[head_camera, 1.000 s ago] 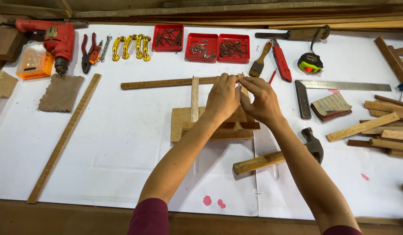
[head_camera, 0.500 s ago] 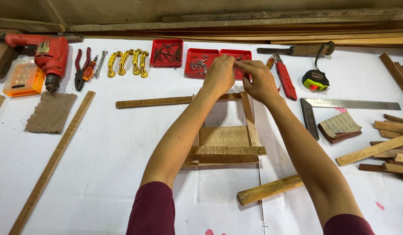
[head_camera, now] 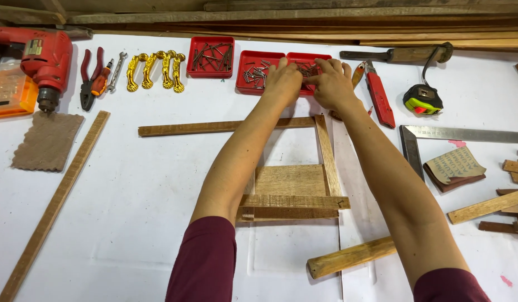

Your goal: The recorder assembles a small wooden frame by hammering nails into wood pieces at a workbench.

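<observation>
My left hand and my right hand are both stretched out over two red trays of small nails at the back of the white table. The fingertips meet above the trays; whether a nail is pinched between them is hidden. Under my forearms lies a small wooden frame of flat slats, with one slat running up toward my right hand. A long wooden strip lies crosswise just behind the frame.
A third red tray of screws, gold handles, pliers and a red drill sit at the back left. A red knife, tape measure, steel square, sandpaper block and wood offcuts lie right. A hammer handle lies near.
Both hands have moved away from the wooden frame, back across the table to the red nail trays. The view has shifted forward with them.
</observation>
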